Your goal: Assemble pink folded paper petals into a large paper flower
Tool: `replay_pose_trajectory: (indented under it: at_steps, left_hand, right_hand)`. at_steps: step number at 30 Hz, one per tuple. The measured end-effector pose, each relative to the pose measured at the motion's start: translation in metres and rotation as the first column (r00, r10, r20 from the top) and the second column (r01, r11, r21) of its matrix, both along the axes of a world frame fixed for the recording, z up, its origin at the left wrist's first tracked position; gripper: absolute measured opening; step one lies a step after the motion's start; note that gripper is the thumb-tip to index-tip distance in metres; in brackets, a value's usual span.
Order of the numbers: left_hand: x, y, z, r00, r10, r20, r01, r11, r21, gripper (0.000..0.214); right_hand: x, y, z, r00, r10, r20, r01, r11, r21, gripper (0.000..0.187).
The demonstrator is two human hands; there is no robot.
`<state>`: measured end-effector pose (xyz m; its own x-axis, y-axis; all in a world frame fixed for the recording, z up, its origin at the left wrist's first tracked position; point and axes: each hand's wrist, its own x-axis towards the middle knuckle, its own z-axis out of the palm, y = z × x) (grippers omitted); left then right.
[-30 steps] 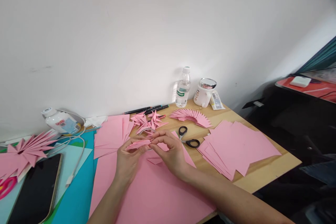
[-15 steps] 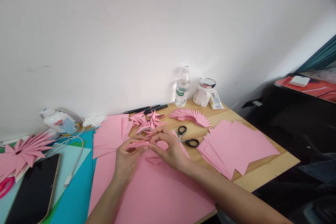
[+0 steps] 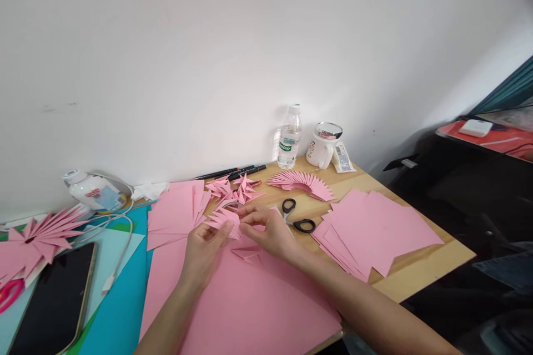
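My left hand (image 3: 207,245) pinches a small folded pink paper piece (image 3: 225,222) with several pointed tips fanning to the left. The fingers of my right hand (image 3: 266,230) close on the right edge of the same piece. Both hands are just above a large pink sheet (image 3: 258,299). A small folded paper shape (image 3: 247,255) lies on that sheet below my right hand. Behind the held piece is a tape roll (image 3: 232,206), partly hidden. Pointed pink paper pieces (image 3: 237,188) are heaped beyond it. Black-handled scissors (image 3: 297,216) lie right of my right hand, blades mostly covered.
Pink sheets (image 3: 375,230) are stacked at the right, with a pleated paper arc (image 3: 300,183) behind. A water bottle (image 3: 290,138) and a white mug (image 3: 320,150) stand by the wall. At left lie a phone (image 3: 54,299), a cable (image 3: 120,258) and a paper pinwheel (image 3: 45,238).
The folded paper piece has been tilted, so its pointed tips now face the camera instead of its edge. My hands have shifted slightly, both still on it.
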<state>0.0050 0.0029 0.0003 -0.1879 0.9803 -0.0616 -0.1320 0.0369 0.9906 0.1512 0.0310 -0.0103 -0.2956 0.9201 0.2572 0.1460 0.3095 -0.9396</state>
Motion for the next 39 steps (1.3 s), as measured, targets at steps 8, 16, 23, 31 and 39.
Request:
replay_pose_trajectory:
  at_steps: [8, 16, 23, 31, 39]
  left_hand:
    - [-0.0014, 0.0003, -0.0051, 0.99, 0.001, -0.139, 0.001, 1.0, 0.016, 0.024]
    - [-0.0024, 0.0014, -0.0064, 0.993, 0.013, -0.115, -0.015, 1.0, -0.012, 0.025]
    - [-0.0025, 0.0009, -0.0086, 0.991, 0.008, -0.137, -0.007, 1.0, 0.01, 0.027]
    - [-0.0036, 0.0008, -0.0074, 0.964, 0.035, -0.265, -0.023, 0.999, 0.049, 0.017]
    - [-0.004, 0.001, -0.0067, 0.978, 0.012, -0.208, -0.01, 1.0, 0.011, 0.023]
  right_hand:
    - [-0.0005, 0.0012, -0.0025, 1.0, -0.025, 0.009, 0.025, 0.999, 0.029, 0.016]
    - [0.0019, 0.0029, -0.0013, 0.993, 0.032, 0.113, -0.043, 0.994, 0.099, 0.019]
    - [0.0035, 0.0035, -0.002, 0.99, 0.044, 0.133, -0.06, 0.99, 0.124, 0.019]
    - [0.0001, 0.0029, -0.0091, 0.969, 0.028, 0.244, -0.085, 0.971, 0.223, 0.019]
    - [0.0038, 0.0039, -0.0011, 0.973, 0.122, 0.196, -0.161, 0.967, 0.197, 0.025]
